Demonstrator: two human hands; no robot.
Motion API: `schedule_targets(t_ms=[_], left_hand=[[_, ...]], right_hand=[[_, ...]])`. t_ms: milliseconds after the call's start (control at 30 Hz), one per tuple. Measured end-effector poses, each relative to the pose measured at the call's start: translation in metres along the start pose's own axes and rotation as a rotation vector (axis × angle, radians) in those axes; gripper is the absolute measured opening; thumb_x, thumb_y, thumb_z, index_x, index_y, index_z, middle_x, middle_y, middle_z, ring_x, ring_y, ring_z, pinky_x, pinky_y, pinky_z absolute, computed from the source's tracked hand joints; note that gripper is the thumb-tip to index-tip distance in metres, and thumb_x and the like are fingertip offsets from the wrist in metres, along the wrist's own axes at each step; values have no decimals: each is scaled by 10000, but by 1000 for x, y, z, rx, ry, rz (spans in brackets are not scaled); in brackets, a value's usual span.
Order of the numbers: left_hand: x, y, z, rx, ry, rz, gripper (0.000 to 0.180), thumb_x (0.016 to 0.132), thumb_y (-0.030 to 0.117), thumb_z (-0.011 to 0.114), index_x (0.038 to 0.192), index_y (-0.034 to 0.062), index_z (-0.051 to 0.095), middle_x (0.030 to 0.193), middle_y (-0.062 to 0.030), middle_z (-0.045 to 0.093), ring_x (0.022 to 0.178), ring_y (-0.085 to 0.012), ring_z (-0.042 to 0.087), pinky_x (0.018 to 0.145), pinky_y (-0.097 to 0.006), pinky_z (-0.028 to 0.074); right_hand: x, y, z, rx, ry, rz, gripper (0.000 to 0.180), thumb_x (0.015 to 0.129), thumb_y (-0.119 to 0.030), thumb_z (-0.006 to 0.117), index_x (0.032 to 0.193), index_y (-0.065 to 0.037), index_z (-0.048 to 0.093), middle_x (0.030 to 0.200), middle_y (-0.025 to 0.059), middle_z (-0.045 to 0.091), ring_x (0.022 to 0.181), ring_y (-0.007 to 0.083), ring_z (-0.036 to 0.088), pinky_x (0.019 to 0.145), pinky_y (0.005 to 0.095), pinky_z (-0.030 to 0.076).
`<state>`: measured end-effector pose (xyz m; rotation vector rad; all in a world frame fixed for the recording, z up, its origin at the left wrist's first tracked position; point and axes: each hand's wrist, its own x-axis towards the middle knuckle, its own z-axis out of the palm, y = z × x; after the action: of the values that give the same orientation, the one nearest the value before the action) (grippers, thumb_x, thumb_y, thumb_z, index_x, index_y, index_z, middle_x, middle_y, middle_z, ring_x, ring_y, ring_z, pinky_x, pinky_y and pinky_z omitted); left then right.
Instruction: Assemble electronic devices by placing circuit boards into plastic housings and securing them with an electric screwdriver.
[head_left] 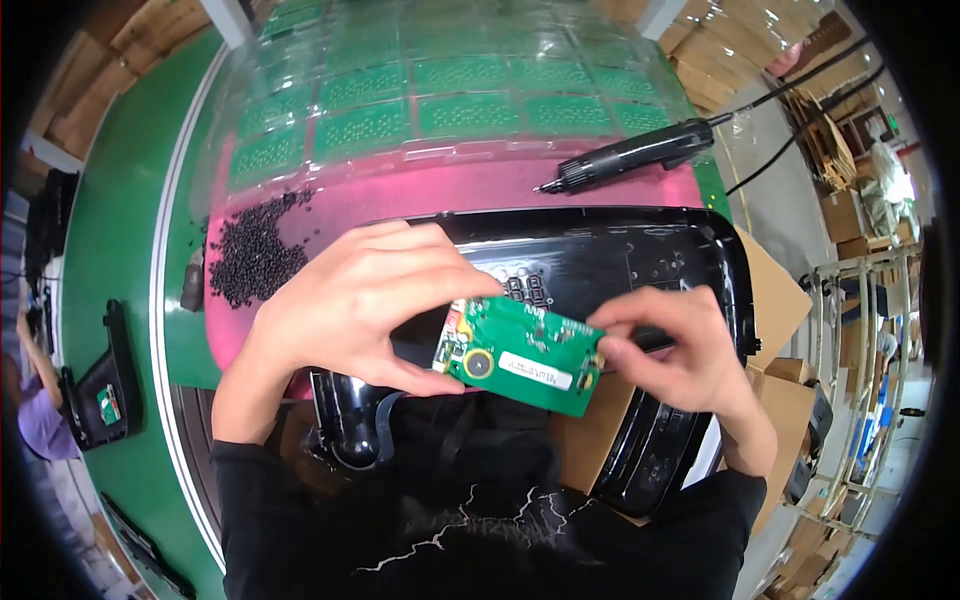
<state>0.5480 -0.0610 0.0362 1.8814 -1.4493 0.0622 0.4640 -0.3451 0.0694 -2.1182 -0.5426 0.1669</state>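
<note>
While our arched L hand (pixel 345 300) grips the green board (pixel 520 335)'s L end, fingers (pixel 448 274) wide, our R hand (pixel 690 345) pinches its R edge, fingers near-closed.

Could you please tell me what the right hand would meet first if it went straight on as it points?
The right hand would first meet the green circuit board; it seems to touch its right edge, though depth is unclear.
</note>
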Motion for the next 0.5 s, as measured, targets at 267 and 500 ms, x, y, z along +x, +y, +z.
schedule_targets(t_ms=[267,500], left_hand=[[-10,-10,6,-19,-82,-113,605,549,242,869,1057,-3,648,872,-109,653,754,-282,645,636,-346,536],[-10,-7,13,221,-144,-367,570,593,290,842,1053,30,627,926,-85,642,818,-264,654,656,-344,527]], right_hand=[[3,17,15,19,-65,66,501,669,-140,851,1089,-3,615,885,90,654,782,191,648,739,294,516],[23,47,21,-107,7,-57,604,606,-102,799,1156,-24,562,1179,135,560,1071,302,560,924,371,453]])
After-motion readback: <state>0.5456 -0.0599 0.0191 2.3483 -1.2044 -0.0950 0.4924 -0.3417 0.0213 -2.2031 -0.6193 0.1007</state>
